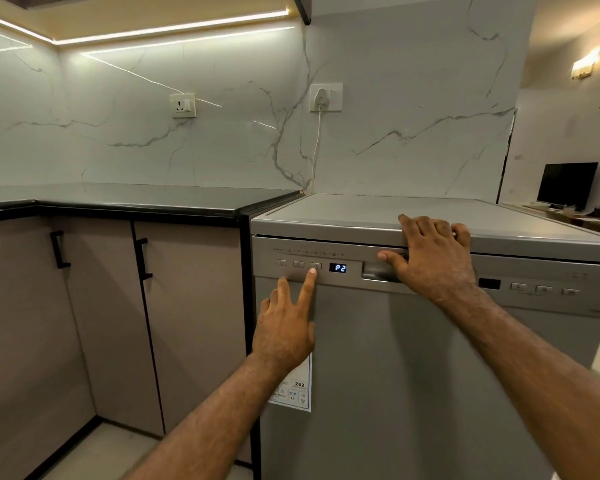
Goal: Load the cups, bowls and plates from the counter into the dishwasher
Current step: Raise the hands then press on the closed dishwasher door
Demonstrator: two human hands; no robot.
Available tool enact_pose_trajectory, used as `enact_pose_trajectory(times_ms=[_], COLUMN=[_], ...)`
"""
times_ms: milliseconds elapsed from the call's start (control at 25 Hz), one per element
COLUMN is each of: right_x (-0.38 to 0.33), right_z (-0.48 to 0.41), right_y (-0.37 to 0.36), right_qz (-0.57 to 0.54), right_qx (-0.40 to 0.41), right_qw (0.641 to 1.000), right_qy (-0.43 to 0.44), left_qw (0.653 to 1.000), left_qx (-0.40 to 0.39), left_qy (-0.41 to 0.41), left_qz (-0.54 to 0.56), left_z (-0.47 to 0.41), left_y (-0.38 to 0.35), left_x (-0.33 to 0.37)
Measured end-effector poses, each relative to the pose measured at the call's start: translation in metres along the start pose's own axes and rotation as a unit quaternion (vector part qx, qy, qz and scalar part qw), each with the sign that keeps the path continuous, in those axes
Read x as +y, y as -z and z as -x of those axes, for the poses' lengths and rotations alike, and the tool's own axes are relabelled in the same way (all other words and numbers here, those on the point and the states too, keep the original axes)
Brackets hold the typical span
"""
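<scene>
**Appliance.** A grey dishwasher (378, 375) is observed at the right of the scene, standing just beside the right end of the black counter (136, 200). Its door is seen fully closed. "P2" is shown on the lit display (337, 268) in the control strip. A printed label (299, 393) is fixed to the door's left edge and is partly covered by the left wrist.

**Left hand.** The left hand (284, 327) is held against the upper left of the door with its fingers spread. The index finger (309, 282) is extended straight, and its tip is placed on the third button (316, 266) from the left, just left of the display. Nothing is gripped.

**Right hand.** The right hand (433, 251) is laid over the front edge of the top panel (343, 209). The fingers are rested on the panel, and the thumb is stretched left across the front, just above the handle recess (378, 271). Nothing is seen to be held in it.

**Surroundings.** Beige cabinet doors (187, 306) with black handles are noted below the counter. On the marble wall (413, 98) behind, a socket (183, 105) is mounted above the counter, and a white plug (321, 98) with a hanging cable is seated above the dishwasher. A dark monitor (567, 185) is seen at far right.
</scene>
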State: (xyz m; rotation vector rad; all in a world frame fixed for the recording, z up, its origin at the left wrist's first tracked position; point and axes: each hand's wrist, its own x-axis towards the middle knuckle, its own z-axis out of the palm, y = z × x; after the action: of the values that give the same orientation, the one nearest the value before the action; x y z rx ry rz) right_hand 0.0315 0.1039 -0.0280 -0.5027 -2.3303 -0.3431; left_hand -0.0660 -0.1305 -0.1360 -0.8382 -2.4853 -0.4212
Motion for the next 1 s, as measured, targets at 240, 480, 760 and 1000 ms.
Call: enact_pose_trajectory(times_ms=[240, 480, 760, 1000], right_x=[0.0, 0.001, 0.001, 0.001], right_z=[0.0, -0.001, -0.001, -0.001], right_y=[-0.002, -0.003, -0.005, -0.004], right_qz=[0.008, 0.002, 0.001, 0.0], right_qx=[0.003, 0.001, 0.002, 0.006], right_qw=[1.0, 1.0, 1.0, 1.0], right_qy=[-0.002, -0.002, 0.0, 0.001], left_qw=[1.0, 0.998, 0.998, 0.998], left_qx=[-0.006, -0.011, -0.012, -0.015], left_qy=[-0.011, -0.058, -0.064, -0.064], left_qz=[-0.005, -0.003, -0.01, -0.009], left_z=[-0.001, -0.004, -0.006, -0.006], left_y=[-0.003, -0.007, -0.007, -0.007], left_x=[-0.001, 0.021, 0.026, 0.028])
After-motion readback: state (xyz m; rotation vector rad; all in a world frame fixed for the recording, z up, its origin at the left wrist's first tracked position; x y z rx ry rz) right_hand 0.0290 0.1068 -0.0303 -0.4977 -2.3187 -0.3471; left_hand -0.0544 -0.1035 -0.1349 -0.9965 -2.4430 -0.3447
